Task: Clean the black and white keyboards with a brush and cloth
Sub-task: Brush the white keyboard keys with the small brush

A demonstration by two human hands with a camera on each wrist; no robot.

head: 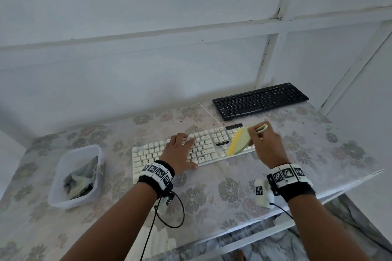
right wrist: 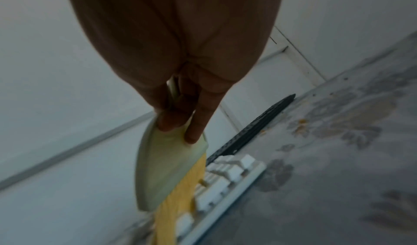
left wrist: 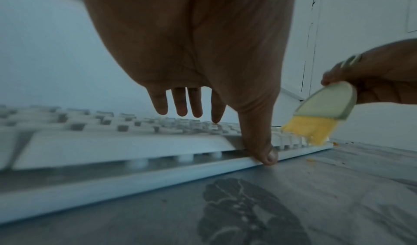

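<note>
The white keyboard point(head: 148, 153) lies across the middle of the flowered table. My left hand point(head: 180, 150) rests flat on its keys with straight fingers point(left wrist: 161, 104), the thumb on the front edge. My right hand point(head: 262, 140) grips a pale green brush point(head: 240, 140) by its looped handle. Its yellow bristles point(left wrist: 309, 129) touch the keys at the keyboard's right end point(right wrist: 228, 175). The black keyboard point(head: 259, 99) lies at the back right, untouched, and shows edge-on as the black keyboard point(right wrist: 255, 125) in the right wrist view.
A clear plastic tub point(head: 63, 176) holding a crumpled cloth point(head: 81, 180) stands at the left. A white cable point(head: 209, 112) runs back from the white keyboard. Crumbs point(head: 275, 115) are scattered near the black keyboard. The table edge point(head: 350, 182) is close on the right.
</note>
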